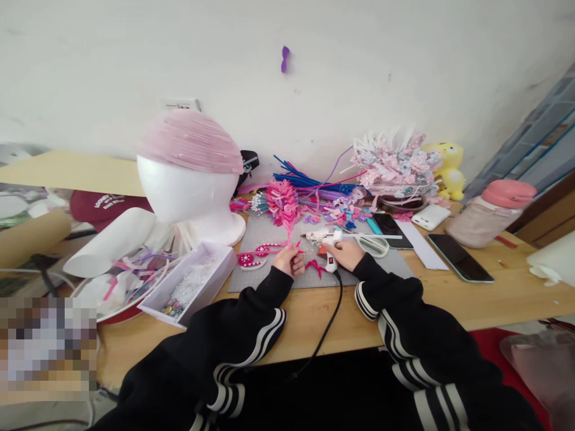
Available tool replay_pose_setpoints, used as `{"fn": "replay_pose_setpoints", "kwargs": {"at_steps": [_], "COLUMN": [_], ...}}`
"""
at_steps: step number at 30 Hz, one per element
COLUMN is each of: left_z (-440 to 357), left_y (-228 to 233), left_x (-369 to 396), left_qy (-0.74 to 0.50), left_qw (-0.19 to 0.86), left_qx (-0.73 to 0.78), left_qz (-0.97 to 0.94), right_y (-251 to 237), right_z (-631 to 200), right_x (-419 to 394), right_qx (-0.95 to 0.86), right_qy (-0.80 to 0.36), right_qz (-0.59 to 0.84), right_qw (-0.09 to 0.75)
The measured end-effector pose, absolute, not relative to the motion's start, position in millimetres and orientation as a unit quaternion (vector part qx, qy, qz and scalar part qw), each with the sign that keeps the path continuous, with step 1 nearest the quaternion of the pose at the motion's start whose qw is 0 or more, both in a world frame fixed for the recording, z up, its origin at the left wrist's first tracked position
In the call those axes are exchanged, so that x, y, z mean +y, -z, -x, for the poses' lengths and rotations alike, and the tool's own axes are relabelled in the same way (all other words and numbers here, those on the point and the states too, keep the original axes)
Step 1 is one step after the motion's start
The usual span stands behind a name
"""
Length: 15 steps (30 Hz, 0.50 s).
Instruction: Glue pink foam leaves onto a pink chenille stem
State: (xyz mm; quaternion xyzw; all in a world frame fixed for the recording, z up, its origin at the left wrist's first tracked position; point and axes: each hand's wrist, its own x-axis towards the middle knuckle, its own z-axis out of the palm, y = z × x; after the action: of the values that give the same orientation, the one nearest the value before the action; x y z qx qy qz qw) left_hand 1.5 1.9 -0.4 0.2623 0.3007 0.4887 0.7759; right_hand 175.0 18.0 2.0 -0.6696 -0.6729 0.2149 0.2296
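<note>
A: What do the hands hold, at centre frame?
B: The left hand [290, 260] pinches a pink pipe-cleaner flower stem [284, 211], upright over the grey cutting mat [258, 277]. The right hand [345, 254] grips a white hot glue gun [327, 242].
A: Behind them?
B: A white foam mannequin head [182, 191], left of centre.

I see a white foam head [191, 197] in pink pleated cap [191, 146], black white-striped sleeves [251, 323], grey mat [269, 236], yellow plush [447, 167].
</note>
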Motion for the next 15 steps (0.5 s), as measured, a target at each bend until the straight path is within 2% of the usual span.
{"fn": "replay_pose_setpoints", "kwargs": {"at_steps": [3,6,8,11,15], "left_z": [-1.0,-1.6,-2.3,-3.3,-4.5], "left_y": [3.5,5.1,5.9,6.4,5.4], "left_x": [1.3,1.6,1.5,0.6,-0.9], "left_qy": [-0.498,-0.504,-0.505,-0.506,-0.507], "left_qw": [0.768,0.756,0.748,0.739,0.73], "left_qx": [0.295,0.297,0.293,0.283,0.286], "left_qz": [-0.275,-0.293,-0.314,-0.343,-0.357], "right_y": [-0.4,-2.8,-5.7,-7.9,-5.6], "right_z": [-177.8,-173.6,-165.7,-149.2,-131.3], "right_x": [16.6,10.8,4.3,-4.9,-7.7], "right_qx": [-0.672,-0.647,-0.653,-0.651,-0.605], "right_qy": [-0.177,-0.155,-0.224,-0.37,-0.464], "right_qz": [0.665,0.633,0.574,0.502,0.463], "right_qw": [0.274,0.396,0.442,0.432,0.453]}}
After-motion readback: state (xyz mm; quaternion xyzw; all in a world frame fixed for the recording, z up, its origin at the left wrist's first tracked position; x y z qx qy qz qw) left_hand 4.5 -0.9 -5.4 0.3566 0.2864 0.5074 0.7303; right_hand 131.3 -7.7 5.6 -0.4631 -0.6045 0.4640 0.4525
